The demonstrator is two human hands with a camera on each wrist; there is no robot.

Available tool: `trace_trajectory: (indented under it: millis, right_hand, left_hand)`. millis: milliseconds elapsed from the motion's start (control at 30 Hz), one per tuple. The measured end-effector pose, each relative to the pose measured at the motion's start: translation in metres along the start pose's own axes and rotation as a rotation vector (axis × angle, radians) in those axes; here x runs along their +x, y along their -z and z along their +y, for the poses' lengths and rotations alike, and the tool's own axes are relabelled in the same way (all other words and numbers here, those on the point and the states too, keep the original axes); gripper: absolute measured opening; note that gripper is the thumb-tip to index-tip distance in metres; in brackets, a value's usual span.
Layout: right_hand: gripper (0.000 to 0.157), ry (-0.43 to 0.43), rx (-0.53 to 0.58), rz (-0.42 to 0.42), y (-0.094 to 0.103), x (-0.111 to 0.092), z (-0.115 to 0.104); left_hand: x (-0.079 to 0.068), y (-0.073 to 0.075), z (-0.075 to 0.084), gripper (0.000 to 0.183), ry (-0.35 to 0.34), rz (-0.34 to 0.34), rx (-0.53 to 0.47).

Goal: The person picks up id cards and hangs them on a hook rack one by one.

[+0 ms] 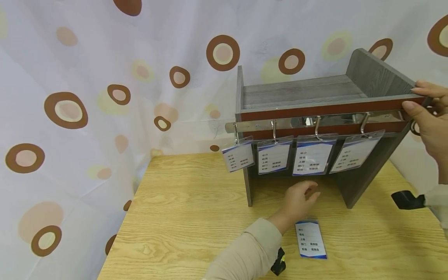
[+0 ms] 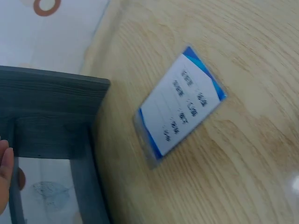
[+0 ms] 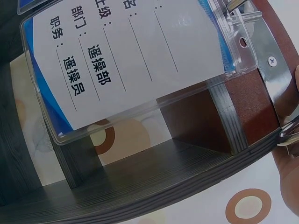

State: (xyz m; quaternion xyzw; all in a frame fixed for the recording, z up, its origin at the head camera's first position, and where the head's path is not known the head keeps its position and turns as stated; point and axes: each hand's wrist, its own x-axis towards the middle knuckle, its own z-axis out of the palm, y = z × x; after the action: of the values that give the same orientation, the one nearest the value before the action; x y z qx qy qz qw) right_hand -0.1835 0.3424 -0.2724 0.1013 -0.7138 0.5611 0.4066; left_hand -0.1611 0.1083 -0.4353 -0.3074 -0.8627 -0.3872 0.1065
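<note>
A grey wooden shelf (image 1: 304,91) with a red-brown front stands on the table and carries a metal strip with several hooks. Clear-sleeved ID badges hang from these, among them a tilted right-end badge (image 1: 357,151), which fills much of the right wrist view. My right hand (image 1: 432,120) grips the shelf's upper right corner, thumb on the front. Below the hanging badges my left hand (image 1: 297,200) hovers with loosely bent fingers, holding nothing. Another ID badge (image 1: 310,239) lies face up on the table just nearer than that hand; it also shows in the left wrist view.
The light wooden table (image 1: 182,217) extends left of the shelf. A white curtain (image 1: 147,58) with brown circles hangs behind. A black strap piece (image 1: 407,199) shows at the right sleeve, and another dark piece (image 1: 279,262) beside the left sleeve.
</note>
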Motion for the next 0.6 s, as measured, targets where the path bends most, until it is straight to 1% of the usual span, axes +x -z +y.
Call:
trace_trajectory:
  millis: [133, 200, 300, 433, 500, 600]
  right_hand:
    - [0.026, 0.024, 0.063, -0.014, -0.001, 0.000, 0.001]
    - [0.026, 0.023, 0.070, -0.018, -0.001, 0.001, 0.002]
    - [0.028, 0.003, 0.040, -0.020, -0.001, 0.002, 0.002]
    - [0.030, -0.019, -0.046, -0.014, 0.000, 0.002, 0.001]
    - [0.030, -0.014, -0.066, -0.011, 0.000, 0.001, 0.001]
    - [0.030, 0.002, -0.054, -0.007, 0.001, 0.001, 0.001]
  left_hand:
    - [-0.006, -0.005, -0.010, 0.020, 0.035, -0.012, 0.003]
    - [-0.009, -0.007, -0.015, 0.021, 0.055, -0.024, 0.005]
    - [-0.014, -0.010, -0.022, 0.023, 0.100, -0.064, 0.024]
    - [-0.019, -0.014, -0.029, 0.027, 0.181, -0.127, 0.068]
    - [-0.022, -0.016, -0.032, 0.028, 0.225, -0.155, 0.091]
    - [-0.025, -0.020, -0.038, 0.029, 0.247, -0.179, 0.129]
